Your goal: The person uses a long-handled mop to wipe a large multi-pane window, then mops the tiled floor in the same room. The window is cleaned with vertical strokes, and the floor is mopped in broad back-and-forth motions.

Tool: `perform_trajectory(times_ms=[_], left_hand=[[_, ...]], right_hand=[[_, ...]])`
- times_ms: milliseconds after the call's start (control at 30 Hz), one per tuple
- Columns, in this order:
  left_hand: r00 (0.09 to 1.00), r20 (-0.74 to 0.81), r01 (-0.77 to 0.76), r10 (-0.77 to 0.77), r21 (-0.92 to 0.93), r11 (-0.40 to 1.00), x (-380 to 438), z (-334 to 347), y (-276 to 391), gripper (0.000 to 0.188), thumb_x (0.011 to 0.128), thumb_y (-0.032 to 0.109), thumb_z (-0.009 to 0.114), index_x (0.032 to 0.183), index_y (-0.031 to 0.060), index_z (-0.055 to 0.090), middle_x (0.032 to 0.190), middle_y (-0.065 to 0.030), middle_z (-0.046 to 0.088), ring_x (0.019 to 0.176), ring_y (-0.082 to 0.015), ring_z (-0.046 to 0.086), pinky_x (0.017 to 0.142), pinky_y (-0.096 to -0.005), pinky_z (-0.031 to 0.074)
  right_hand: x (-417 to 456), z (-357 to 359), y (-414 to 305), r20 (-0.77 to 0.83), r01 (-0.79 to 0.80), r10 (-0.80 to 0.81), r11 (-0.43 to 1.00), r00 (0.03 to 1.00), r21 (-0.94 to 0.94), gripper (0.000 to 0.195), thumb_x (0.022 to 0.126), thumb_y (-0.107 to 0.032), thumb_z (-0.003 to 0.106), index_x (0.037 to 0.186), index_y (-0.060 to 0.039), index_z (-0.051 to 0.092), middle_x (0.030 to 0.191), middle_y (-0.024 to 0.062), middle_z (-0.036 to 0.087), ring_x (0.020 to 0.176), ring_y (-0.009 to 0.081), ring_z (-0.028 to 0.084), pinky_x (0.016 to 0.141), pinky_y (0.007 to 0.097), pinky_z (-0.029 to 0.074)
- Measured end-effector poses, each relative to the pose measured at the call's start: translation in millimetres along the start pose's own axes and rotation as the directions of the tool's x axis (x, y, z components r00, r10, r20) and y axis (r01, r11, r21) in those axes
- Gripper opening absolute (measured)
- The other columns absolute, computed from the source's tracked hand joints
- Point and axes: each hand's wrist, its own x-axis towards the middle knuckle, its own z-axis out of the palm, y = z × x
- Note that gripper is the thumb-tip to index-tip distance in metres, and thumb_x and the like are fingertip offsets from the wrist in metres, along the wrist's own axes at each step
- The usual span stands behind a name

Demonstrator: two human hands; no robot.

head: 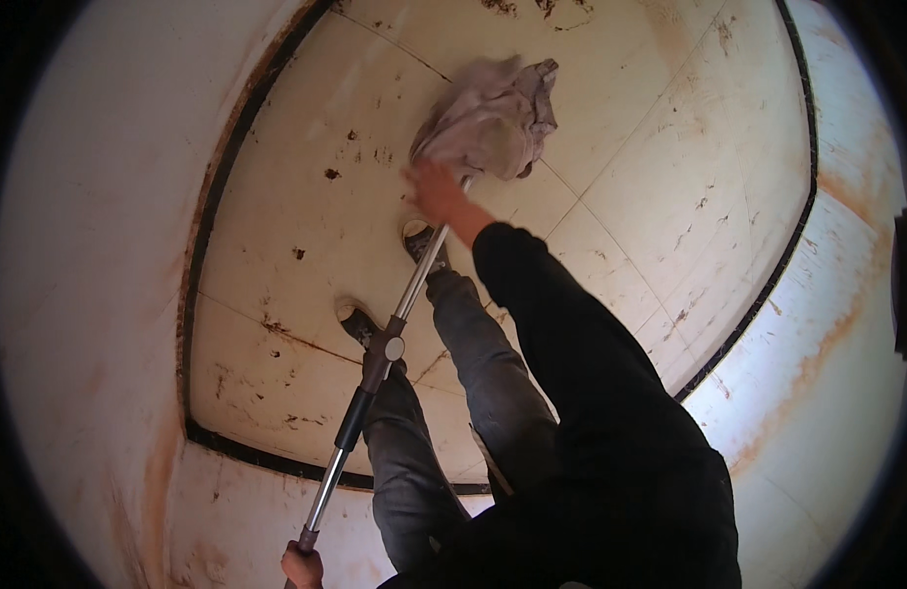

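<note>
A mop pole (416,287) of bright metal runs slantwise before me, with a brown joint (385,352) and a black sleeve grip (355,420) along it. At its lower end in the picture, my left hand (302,567) is closed around the brown handle. A crumpled greyish-pink cloth (490,125) covers the far end, so the mop head is mostly hidden. My right hand (440,193), blurred, is beside the pole at the cloth's near edge. Its fingers look spread, with nothing visible in them; whether they touch the cloth is unclear.
Pale floor tiles (630,191) bear brown dirt marks, with dark clumps (332,174) left of the cloth. Black skirting (192,294) borders the floor below white, brown-stained walls (814,368). My dark shoes (424,241) stand near the pole. An unclear dark object (902,283) is at the right rim.
</note>
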Motion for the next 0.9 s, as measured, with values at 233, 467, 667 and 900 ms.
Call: perform_trajectory(times_ms=[233,467,667,900], left_hand=[[0.987,-0.158,-0.041,0.026,-0.088,0.995,-28.9,-9.1,5.4,0.013,0.06,0.012,0.058,0.064,0.003,0.051,0.059,-0.0182,0.056,0.059,-0.0372,0.056,0.056,-0.043,0.044],[0.868,-0.389,-0.399,0.308,-0.178,0.9,-107.5,-57.3,-26.1,0.024,0.072,0.019,0.057,0.093,0.0078,0.054,0.07,-0.0179,0.056,0.066,-0.0363,0.054,0.058,-0.0405,0.043],[0.698,-0.688,-0.167,0.199,0.114,0.979,-149.2,-68.3,-80.9,0.013,0.065,0.017,0.061,0.075,0.0107,0.056,0.061,-0.0117,0.054,0.053,-0.0306,0.051,0.048,-0.0419,0.04],[0.554,-0.794,-0.219,0.248,0.149,0.964,-156.5,-48.6,-121.1,0.018,0.064,0.017,0.062,0.079,0.0083,0.059,0.064,-0.008,0.056,0.054,-0.0252,0.052,0.048,-0.0383,0.04]], right_hand=[[-123.9,-45.0,-115.6,-0.021,-0.456,0.603,0.625,0.797,0.634,0.045,0.074,-0.023,0.06,0.106,0.0055,0.045,0.095,0.0222,0.05,0.09,0.0357,0.047,0.076,0.0424,0.038],[-188.1,-42.0,-235.3,0.765,-0.146,0.179,-0.931,0.619,0.336,0.05,0.069,-0.055,0.058,0.078,-0.0063,0.048,0.067,0.0067,0.051,0.064,0.021,0.054,0.059,0.0348,0.047],[-186.5,-91.6,-253.0,0.763,-0.141,0.218,-0.917,0.608,0.374,0.051,0.068,-0.056,0.059,0.075,-0.0076,0.045,0.06,0.0058,0.047,0.055,0.0195,0.048,0.055,0.0346,0.044],[-213.1,-174.0,-260.0,0.731,-0.112,0.272,-0.896,0.626,0.429,0.055,0.065,-0.059,0.06,0.073,-0.007,0.042,0.062,0.0059,0.046,0.056,0.0204,0.047,0.06,0.0373,0.044]])
